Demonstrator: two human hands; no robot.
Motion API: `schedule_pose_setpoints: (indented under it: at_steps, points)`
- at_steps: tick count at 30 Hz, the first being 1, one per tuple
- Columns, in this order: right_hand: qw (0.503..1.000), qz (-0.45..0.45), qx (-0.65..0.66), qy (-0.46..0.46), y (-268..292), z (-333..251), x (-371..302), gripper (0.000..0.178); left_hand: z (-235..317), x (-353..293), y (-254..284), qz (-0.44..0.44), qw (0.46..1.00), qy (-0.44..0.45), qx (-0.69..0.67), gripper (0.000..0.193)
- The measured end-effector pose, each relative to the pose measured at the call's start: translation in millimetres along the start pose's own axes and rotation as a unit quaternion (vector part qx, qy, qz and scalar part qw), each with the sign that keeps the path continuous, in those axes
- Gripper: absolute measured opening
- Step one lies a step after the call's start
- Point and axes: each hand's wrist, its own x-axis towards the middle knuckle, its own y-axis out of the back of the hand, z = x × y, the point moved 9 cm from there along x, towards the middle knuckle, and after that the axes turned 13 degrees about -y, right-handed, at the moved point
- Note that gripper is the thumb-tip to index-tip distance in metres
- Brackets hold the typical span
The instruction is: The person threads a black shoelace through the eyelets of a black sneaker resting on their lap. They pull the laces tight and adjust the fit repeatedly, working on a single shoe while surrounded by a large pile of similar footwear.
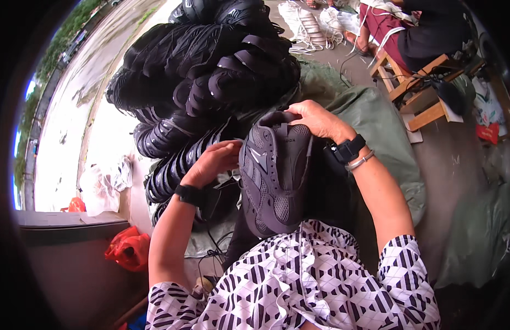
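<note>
Past patterned shirt [299,278], clamps grey shoe [274,181] in right hand [320,121]; cannot tell grip of left hand [215,160]. Likely light, soft-sided; best held by collar [274,118].

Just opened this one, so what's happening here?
A person holds a dark grey sneaker upper by its collar with the right hand, toe toward their lap. The left hand is beside it; contact is unclear. Beyond lies a pile of dark shoe uppers; another person sits at upper right.
</note>
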Motion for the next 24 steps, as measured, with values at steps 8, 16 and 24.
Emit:
schedule_pose_setpoints:
  at_steps: [8, 16, 24]
  points:
    - [0.979, 0.118, -0.163, 0.015, 3, -36, -5, 0.035, 97, -23, -114, 0.051, 0.746, -0.35, 0.565, 0.083]
    - [0.976, 0.168, 0.003, 0.138, 4, -46, -90, 0.02, 78, -17, -129, 0.046, 0.749, -0.309, 0.585, 0.082]
    - [0.906, 0.355, -0.109, 0.204, -4, -30, -127, 0.019, 62, -8, -142, 0.064, 0.736, -0.3, 0.604, 0.078]
